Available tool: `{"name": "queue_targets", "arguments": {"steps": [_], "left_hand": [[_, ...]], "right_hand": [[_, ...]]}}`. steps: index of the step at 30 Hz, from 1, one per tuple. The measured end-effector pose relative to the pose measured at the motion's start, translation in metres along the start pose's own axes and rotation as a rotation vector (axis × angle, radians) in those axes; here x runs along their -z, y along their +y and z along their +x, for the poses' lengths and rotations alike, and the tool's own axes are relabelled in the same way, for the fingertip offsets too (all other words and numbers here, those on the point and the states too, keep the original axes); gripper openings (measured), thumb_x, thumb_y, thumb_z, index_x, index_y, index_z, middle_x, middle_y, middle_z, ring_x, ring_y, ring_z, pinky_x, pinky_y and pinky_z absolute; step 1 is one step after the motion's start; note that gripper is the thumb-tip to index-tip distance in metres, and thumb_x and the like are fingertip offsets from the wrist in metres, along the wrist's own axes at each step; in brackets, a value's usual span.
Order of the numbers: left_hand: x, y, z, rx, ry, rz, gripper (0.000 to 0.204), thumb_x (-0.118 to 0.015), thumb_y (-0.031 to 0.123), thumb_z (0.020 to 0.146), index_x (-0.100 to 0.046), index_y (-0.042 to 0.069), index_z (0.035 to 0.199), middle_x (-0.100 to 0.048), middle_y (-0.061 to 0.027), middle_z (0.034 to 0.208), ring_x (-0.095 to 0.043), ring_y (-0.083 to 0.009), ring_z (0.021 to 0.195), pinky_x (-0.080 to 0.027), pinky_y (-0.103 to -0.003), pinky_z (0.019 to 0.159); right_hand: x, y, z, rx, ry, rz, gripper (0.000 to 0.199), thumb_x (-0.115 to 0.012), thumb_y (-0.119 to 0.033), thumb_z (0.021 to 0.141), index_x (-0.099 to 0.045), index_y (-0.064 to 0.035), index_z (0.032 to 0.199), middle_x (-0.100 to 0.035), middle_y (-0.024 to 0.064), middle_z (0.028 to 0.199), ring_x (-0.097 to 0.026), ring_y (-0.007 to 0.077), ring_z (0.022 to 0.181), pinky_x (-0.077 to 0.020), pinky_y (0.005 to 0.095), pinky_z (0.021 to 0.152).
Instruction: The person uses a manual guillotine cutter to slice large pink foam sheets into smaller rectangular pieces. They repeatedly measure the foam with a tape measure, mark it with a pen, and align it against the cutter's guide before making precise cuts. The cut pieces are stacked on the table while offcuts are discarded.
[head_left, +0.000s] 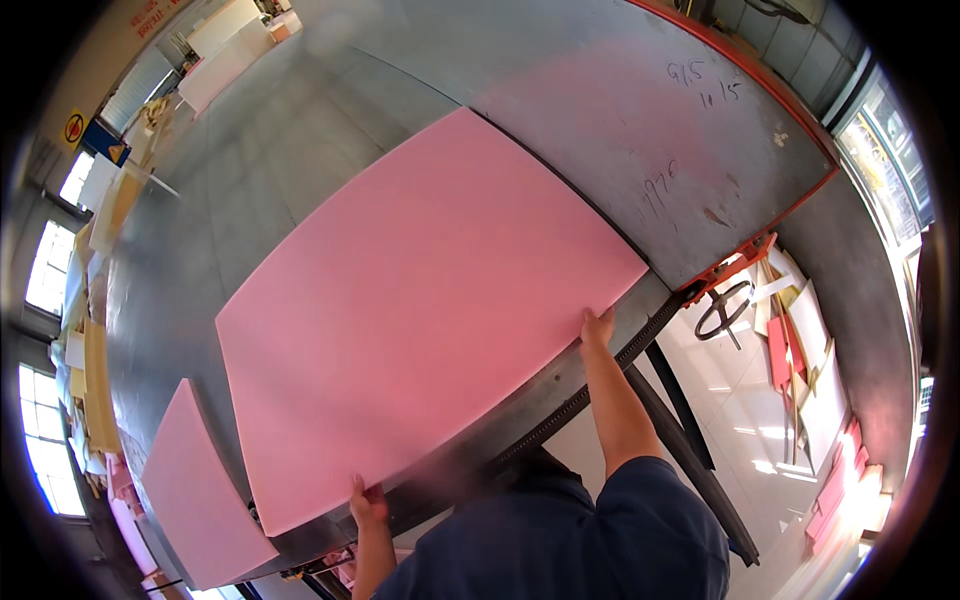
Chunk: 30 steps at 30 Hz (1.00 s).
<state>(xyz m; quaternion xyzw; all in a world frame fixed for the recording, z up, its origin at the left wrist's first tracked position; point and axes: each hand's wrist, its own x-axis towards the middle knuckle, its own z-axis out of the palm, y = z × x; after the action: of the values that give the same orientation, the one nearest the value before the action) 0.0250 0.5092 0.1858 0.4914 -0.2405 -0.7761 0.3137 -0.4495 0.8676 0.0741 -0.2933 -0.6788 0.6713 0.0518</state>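
A large pink foam sheet (430, 300) lies flat on a grey metal table (270, 190), its near edge toward me. My left hand (369, 502) grips that edge near its left end, thumb up at the rim and the other fingers partly hidden. Farther along the same edge, close to the right corner, my right hand (597, 327) holds on, its fingers mostly hidden by the sheet. A smaller pink foam piece (205, 495) rests to the left of the sheet, with a narrow gap between them.
A red-framed panel with handwritten marks (740, 120) borders the sheet on the far right. Below it is a handwheel (722, 308). A dark toothed rail (560, 415) follows the table's near edge. Foam offcuts (820, 370) lean at the right; a white block (240, 60) sits far back.
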Motion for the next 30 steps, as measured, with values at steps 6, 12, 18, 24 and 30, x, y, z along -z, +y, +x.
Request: {"name": "queue_targets", "arguments": {"steps": [6,12,18,24,30], "left_hand": [[-0.025,-0.003,0.071,0.016,0.118,-0.062,0.025,-0.065,0.012,0.097,-0.061,0.004,0.12,-0.067,-0.0105,0.109,-0.066,-0.0235,0.096,-0.058,-0.037,0.085],[-0.017,0.005,0.051,0.045,0.017,-0.005,0.03,-0.068,0.015,0.095,-0.061,0.006,0.122,-0.069,-0.011,0.114,-0.067,-0.0234,0.106,-0.059,-0.037,0.091],[-0.014,-0.005,0.041,0.071,0.012,0.027,0.031,-0.063,0.016,0.099,-0.057,0.002,0.126,-0.068,-0.0122,0.116,-0.068,-0.0245,0.104,-0.059,-0.036,0.09],[-0.01,-0.004,0.032,0.068,-0.009,0.017,0.03,-0.062,0.015,0.099,-0.057,0.002,0.126,-0.067,-0.0118,0.118,-0.067,-0.0248,0.105,-0.058,-0.037,0.092],[-0.012,0.002,0.031,0.07,-0.002,-0.034,0.029,-0.063,0.015,0.098,-0.059,0.003,0.123,-0.069,-0.013,0.115,-0.067,-0.0244,0.107,-0.059,-0.039,0.091]], "right_hand": [[-0.032,-0.021,0.026,0.006,-0.011,-0.022,0.076,-0.069,-0.002,0.085,-0.033,-0.0023,0.152,-0.057,0.0162,0.134,-0.063,0.0263,0.112,-0.0508,0.0368,0.095],[-0.015,0.022,0.048,0.059,0.039,0.021,0.079,-0.071,-0.008,0.086,-0.031,-0.0122,0.155,-0.06,0.0158,0.131,-0.063,0.0263,0.106,-0.0538,0.0406,0.083],[-0.019,-0.004,0.027,-0.119,0.019,0.032,0.078,-0.071,-0.005,0.085,-0.035,-0.0091,0.153,-0.062,0.0158,0.128,-0.067,0.0245,0.096,-0.056,0.0371,0.066],[-0.009,0.001,0.03,-0.125,0.039,0.027,0.076,-0.071,-0.002,0.082,-0.04,-0.0066,0.151,-0.067,0.0141,0.114,-0.067,0.0216,0.091,-0.0548,0.0344,0.074],[-0.007,-0.009,0.02,-0.142,0.01,0.002,0.077,-0.067,0.002,0.084,-0.034,-0.0057,0.154,-0.066,0.0165,0.121,-0.068,0.0224,0.095,-0.0564,0.0347,0.071]]}}
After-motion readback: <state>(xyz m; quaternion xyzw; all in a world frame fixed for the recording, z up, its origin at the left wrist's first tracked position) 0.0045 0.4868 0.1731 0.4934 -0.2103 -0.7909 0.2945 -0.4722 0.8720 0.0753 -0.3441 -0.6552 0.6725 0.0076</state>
